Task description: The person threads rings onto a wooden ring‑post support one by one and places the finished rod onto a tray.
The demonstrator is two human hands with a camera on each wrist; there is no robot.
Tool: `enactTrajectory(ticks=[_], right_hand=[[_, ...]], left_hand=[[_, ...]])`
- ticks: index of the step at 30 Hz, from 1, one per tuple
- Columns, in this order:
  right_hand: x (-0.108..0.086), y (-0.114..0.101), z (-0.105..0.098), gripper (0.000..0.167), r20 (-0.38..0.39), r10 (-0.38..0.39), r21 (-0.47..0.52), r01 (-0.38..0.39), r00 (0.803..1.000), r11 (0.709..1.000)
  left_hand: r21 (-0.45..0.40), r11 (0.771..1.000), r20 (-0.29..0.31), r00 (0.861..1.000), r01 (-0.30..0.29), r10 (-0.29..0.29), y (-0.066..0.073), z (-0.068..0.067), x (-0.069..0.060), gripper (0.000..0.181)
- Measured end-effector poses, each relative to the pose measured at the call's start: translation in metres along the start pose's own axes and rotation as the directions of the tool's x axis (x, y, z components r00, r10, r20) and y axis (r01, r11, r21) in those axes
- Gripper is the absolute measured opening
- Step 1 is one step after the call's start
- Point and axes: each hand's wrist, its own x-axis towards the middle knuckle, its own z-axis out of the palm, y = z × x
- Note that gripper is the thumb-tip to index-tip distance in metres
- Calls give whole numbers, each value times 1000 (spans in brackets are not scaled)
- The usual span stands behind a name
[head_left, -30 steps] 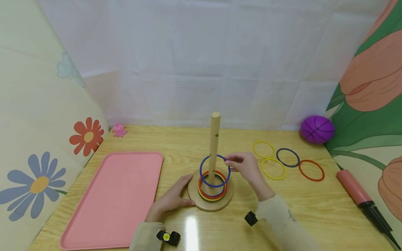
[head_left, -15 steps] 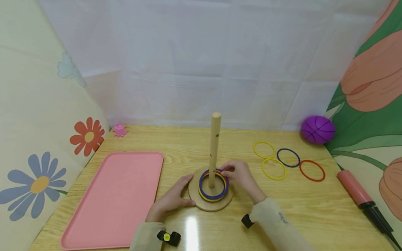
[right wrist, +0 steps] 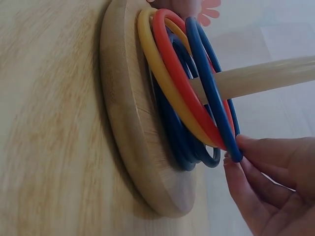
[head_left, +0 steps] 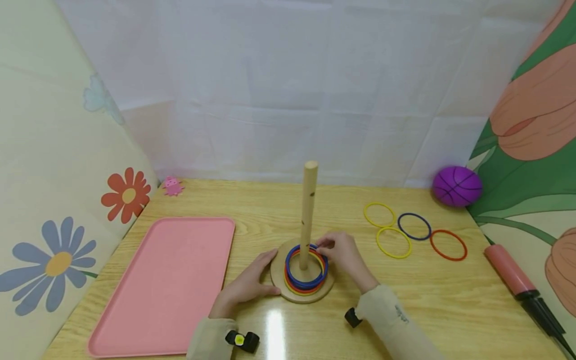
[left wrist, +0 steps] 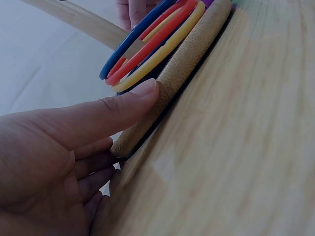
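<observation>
A wooden post [head_left: 308, 210] rises from a round wooden base [head_left: 278, 267] on the table. Several blue, red and yellow rings encircle the post's foot in a loose stack. My right hand [head_left: 345, 254] pinches the far right side of the top blue ring [right wrist: 212, 91] between thumb and fingers. That ring is around the post, tilted and resting close over a red ring [right wrist: 172, 64] and a yellow ring [right wrist: 165, 78]. On the other side, my left hand [head_left: 246, 284] grips the base's edge, its thumb [left wrist: 130, 101] lying along the rim.
Right of the stand lie two yellow rings [head_left: 378, 241], a blue ring [head_left: 399, 227] and a red ring [head_left: 450, 259]. A pink tray [head_left: 166, 285] is at left. Farther off are a purple ball [head_left: 457, 186], a hand pump [head_left: 509, 270] and a small pink toy [head_left: 173, 186].
My right hand has lowered the blue ring along the post onto the stacked rings. The left hand has stayed on the base.
</observation>
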Motion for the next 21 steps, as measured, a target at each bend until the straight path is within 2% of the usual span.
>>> enactTrajectory(ticks=[7, 13, 21], right_hand=[[0, 6, -6, 10, -18, 46, 55, -45, 999, 997], [7, 26, -25, 18, -27, 43, 115, -40, 999, 993], [18, 58, -71, 23, -86, 14, 17, -12, 996, 1000]], left_hand=[[-16, 1000, 3, 1000, 7, -6, 0, 0, 1, 98], [-12, 1000, 4, 1000, 5, -5, 1, 0, 1, 97], [-5, 1000, 5, 1000, 10, -10, 2, -1, 0, 97]])
